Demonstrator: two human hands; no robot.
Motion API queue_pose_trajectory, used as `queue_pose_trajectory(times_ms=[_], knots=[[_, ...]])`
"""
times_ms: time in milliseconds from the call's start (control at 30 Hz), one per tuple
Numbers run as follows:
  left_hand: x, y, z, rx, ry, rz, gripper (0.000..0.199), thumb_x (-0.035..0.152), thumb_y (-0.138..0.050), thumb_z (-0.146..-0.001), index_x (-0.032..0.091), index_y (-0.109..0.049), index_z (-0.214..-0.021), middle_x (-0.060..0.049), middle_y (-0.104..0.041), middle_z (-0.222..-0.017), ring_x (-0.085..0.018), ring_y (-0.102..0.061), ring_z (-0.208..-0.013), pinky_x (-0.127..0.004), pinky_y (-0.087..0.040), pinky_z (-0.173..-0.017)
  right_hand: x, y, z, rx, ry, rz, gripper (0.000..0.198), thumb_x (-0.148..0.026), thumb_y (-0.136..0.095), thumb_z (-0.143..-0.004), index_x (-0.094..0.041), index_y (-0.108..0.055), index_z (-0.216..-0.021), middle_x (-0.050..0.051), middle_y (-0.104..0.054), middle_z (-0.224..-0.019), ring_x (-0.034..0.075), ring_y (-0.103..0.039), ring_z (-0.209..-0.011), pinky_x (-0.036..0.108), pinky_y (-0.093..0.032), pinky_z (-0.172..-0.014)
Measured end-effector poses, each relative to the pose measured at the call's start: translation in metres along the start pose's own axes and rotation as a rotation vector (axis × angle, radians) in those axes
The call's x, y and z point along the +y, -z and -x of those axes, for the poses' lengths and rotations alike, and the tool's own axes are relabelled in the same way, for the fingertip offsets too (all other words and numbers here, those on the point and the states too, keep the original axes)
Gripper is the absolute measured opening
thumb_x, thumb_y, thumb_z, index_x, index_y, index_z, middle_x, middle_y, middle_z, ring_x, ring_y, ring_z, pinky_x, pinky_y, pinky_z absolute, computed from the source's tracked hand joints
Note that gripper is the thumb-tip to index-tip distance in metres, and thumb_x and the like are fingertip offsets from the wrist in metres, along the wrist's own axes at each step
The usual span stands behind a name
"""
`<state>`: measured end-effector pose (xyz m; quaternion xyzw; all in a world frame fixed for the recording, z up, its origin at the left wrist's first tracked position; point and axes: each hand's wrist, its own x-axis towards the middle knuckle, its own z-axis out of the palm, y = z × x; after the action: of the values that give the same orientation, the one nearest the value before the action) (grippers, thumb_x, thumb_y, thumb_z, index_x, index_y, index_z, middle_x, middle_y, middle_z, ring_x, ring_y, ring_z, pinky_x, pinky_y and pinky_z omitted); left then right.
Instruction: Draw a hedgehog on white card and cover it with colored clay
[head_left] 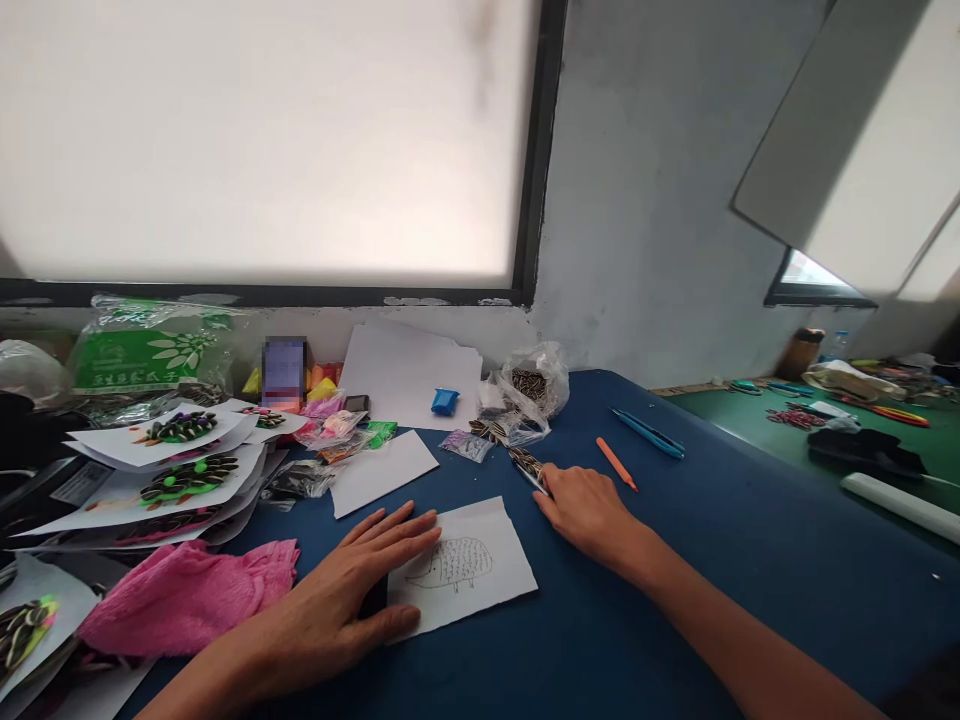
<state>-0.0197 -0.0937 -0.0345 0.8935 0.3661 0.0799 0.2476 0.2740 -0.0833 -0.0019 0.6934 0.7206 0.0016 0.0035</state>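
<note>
White paper point(474, 570) under splayed left fingers point(405, 549); right fingers point(556, 482) pinch slim silvery tool point(531, 478).

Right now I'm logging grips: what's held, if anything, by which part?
Right hand: a slim silvery tool, seemingly pinched at its near end by fingers. Left hand: nothing, spread partly over the hedgehog drawing.

On the left I see a rumpled pink cloth point(199, 600) and, farther back, a green-printed plastic bag point(112, 365) below a bright window point(262, 140). At far right, I make out a green table point(750, 428) bearing a white strip point(900, 506).
</note>
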Motion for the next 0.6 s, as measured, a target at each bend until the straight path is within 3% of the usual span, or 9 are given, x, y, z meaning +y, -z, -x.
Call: queue_pose_trajectory(times_ms=[367, 600], knots=[[-0.004, -0.011, -0.002, 0.139, 0.036, -0.06, 0.06, 0.056, -0.049, -0.094, 0.034, -0.034, -0.148, -0.001, -0.022, -0.159, -0.033, -0.017, -0.145, -0.055, -0.021, -0.116, 0.002, 0.002, 0.0, 0.059, -0.018, 0.087, 0.009, -0.018, -0.055, -0.093, -0.014, -0.061, -0.098, 0.014, -0.068, -0.096, 0.028, -0.067, -0.09, 0.029, -0.044, -0.066], [0.006, -0.006, -0.004, 0.079, 0.066, -0.06, 0.059, 0.058, -0.046, -0.094, 0.034, -0.035, -0.147, -0.001, -0.023, -0.159, -0.03, -0.016, -0.146, -0.054, -0.019, -0.117, -0.008, 0.005, 0.004, 0.142, 0.04, 0.014, 0.007, -0.016, -0.054, -0.094, -0.015, -0.059, -0.098, 0.013, -0.065, -0.099, 0.026, -0.066, -0.09, 0.028, -0.044, -0.065]])
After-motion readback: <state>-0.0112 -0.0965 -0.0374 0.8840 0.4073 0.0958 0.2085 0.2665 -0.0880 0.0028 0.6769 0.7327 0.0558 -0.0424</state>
